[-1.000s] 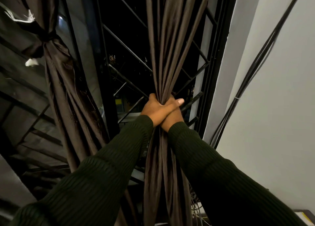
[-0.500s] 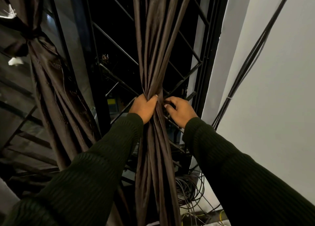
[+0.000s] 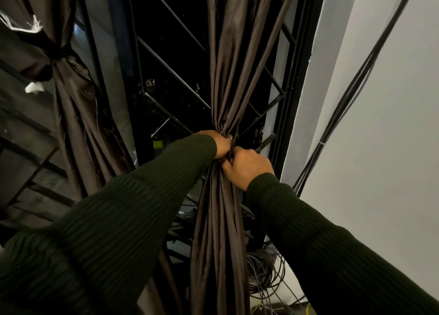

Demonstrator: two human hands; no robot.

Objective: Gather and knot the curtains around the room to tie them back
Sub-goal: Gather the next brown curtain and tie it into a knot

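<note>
Both hands [image 3: 234, 154] grip gathered curtain [image 3: 226, 77], hanging vertically.

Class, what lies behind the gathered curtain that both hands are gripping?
Behind the gathered curtain stand a black window grille and dark glass; coiled cables lie low down. The cloth hides whatever is directly behind it.

Dark barred window [image 3: 171, 82], white wall [image 3: 392, 129]
</note>
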